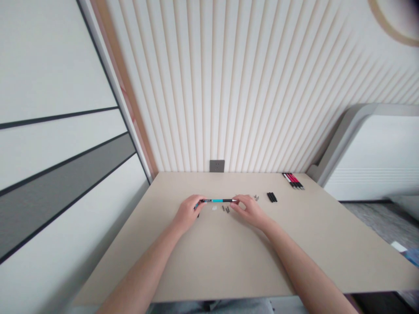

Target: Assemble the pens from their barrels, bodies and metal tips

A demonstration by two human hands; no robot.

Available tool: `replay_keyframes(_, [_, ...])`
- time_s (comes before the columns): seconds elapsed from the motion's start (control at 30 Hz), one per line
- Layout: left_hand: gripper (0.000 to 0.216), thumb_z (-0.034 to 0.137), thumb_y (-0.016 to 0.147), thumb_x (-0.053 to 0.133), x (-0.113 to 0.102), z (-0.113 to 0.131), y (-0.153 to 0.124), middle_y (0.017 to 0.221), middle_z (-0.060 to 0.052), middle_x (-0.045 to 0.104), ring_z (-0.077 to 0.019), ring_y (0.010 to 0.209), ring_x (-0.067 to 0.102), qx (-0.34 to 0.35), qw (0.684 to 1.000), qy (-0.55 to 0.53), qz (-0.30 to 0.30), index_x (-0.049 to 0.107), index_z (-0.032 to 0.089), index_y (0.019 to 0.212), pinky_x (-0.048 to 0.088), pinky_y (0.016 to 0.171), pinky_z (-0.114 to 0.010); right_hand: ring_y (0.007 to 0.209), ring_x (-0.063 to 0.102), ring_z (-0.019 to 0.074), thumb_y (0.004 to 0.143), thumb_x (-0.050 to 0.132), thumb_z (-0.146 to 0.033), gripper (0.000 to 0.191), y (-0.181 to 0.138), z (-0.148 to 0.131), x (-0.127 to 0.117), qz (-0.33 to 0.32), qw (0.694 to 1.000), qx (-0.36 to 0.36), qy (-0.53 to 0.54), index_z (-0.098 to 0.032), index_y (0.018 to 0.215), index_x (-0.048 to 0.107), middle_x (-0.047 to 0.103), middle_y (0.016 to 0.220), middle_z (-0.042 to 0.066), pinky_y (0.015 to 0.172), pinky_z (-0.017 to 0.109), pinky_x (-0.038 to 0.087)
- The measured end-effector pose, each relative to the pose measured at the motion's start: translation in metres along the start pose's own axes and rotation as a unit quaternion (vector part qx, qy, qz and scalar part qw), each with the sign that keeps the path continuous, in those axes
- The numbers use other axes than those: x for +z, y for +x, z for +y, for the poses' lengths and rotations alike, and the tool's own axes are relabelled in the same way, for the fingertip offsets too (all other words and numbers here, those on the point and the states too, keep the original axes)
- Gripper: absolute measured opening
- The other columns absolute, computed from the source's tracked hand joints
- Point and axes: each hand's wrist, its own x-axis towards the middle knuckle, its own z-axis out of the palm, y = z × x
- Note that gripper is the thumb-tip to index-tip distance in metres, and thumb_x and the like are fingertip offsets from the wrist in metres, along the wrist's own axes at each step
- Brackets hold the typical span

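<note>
A slim pen (pixel 217 200), black with a blue middle, is held level between my two hands above the table. My left hand (pixel 189 212) pinches its left end. The fingers of my right hand (pixel 248 208) are closed on its silvery right tip. Under my left fingers more blue and black pen-like pieces show, mostly hidden by the hand. Just below the pen lie small clear-white pieces (pixel 214 208) and several little dark springs or metal bits (pixel 226 209). More small grey pieces (pixel 256 198) lie behind my right hand.
Several short black tubes (pixel 271 197) lie right of my right hand. Farther back right is a row of red, white and black pens (pixel 293 181). The beige table (pixel 209 257) meets a ribbed wall with a dark socket (pixel 217 165). A white cabinet stands left.
</note>
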Motion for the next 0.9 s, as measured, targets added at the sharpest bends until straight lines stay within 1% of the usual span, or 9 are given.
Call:
replay_keyframes(0.1, [0.014,0.023,0.092,0.053,0.000,0.002,0.001,0.095,-0.005,0.069,-0.0185,0.087,0.063,-0.010,1.000,-0.010,-0.011,0.064,0.020,0.100,0.050,0.083,-0.032,0.082,0.064,0.0199,0.095,0.052,-0.037,0.021,0.000,0.003,0.000,0.020,1.000,-0.014,-0.005,-0.021,0.099,0.065,0.071,0.087,0.006,0.082,0.036,0.043])
replay_keyframes(0.2, [0.013,0.024,0.092,0.054,0.001,0.003,0.001,0.092,-0.004,0.068,-0.0183,0.085,0.063,-0.007,1.000,-0.014,-0.025,0.065,0.020,0.098,0.050,0.081,-0.031,0.086,0.065,0.0204,0.094,0.055,-0.037,0.022,0.000,0.004,0.000,0.016,0.999,-0.030,0.005,-0.022,0.106,0.066,0.071,0.092,0.007,0.084,0.037,0.044])
replay_keyframes(0.33, [0.014,0.026,0.093,0.054,0.001,0.002,0.000,0.090,-0.004,0.068,-0.0179,0.084,0.063,-0.002,0.999,-0.020,-0.029,0.066,0.020,0.096,0.049,0.080,-0.030,0.086,0.065,0.0190,0.096,0.052,-0.035,0.020,0.001,-0.001,0.000,-0.016,0.998,-0.053,0.005,-0.023,0.097,0.068,0.072,0.092,0.005,0.085,0.036,0.044])
replay_keyframes(0.4, [0.014,0.026,0.092,0.054,0.001,0.003,0.000,0.088,-0.004,0.068,-0.0178,0.082,0.063,-0.006,0.999,-0.024,-0.022,0.066,0.020,0.096,0.049,0.080,-0.030,0.088,0.065,0.0191,0.095,0.053,-0.035,0.019,0.000,-0.003,0.000,-0.028,0.998,-0.060,0.002,-0.023,0.097,0.069,0.072,0.093,0.005,0.085,0.036,0.044])
replay_keyframes(0.53, [0.014,0.027,0.090,0.056,0.001,0.007,0.000,0.083,-0.002,0.067,-0.0166,0.077,0.062,-0.041,0.998,-0.043,-0.013,0.066,0.019,0.096,0.048,0.077,-0.028,0.091,0.064,0.0198,0.096,0.053,-0.033,0.019,0.001,-0.004,0.001,-0.037,0.997,-0.072,-0.015,-0.024,0.103,0.069,0.072,0.096,0.005,0.085,0.036,0.043])
replay_keyframes(0.6, [0.015,0.029,0.089,0.057,0.001,0.010,0.000,0.082,-0.002,0.067,-0.0162,0.075,0.060,-0.067,0.995,-0.062,-0.025,0.066,0.019,0.096,0.048,0.074,-0.027,0.090,0.064,0.0198,0.098,0.050,-0.031,0.021,0.001,-0.002,0.001,-0.026,0.997,-0.071,-0.028,-0.024,0.102,0.069,0.072,0.094,0.005,0.085,0.036,0.042])
replay_keyframes(0.73, [0.030,0.042,0.091,0.054,-0.002,0.016,0.000,0.087,-0.004,0.068,-0.0171,0.077,0.059,-0.117,0.977,-0.161,-0.070,0.068,0.018,0.102,0.046,0.069,-0.026,0.090,0.062,0.0211,0.099,0.047,-0.031,0.023,0.002,0.004,0.001,0.011,0.997,-0.054,-0.046,-0.022,0.100,0.068,0.071,0.094,0.007,0.083,0.037,0.041])
replay_keyframes(0.83, [0.044,0.050,0.095,0.044,-0.005,0.018,0.000,0.084,-0.006,0.067,-0.0167,0.074,0.058,-0.131,0.948,-0.272,-0.099,0.067,0.015,0.109,0.046,0.067,-0.026,0.090,0.062,0.0213,0.099,0.045,-0.031,0.024,0.003,0.006,0.000,0.026,0.998,-0.042,-0.049,-0.022,0.100,0.067,0.070,0.093,0.008,0.082,0.037,0.042])
replay_keyframes(0.9, [0.047,0.051,0.095,0.044,-0.006,0.019,0.001,0.081,-0.007,0.067,-0.0163,0.071,0.057,-0.136,0.931,-0.320,-0.109,0.068,0.013,0.110,0.046,0.067,-0.027,0.090,0.061,0.0213,0.099,0.046,-0.031,0.023,0.002,0.005,0.000,0.027,0.998,-0.042,-0.042,-0.022,0.100,0.067,0.070,0.093,0.007,0.082,0.037,0.042])
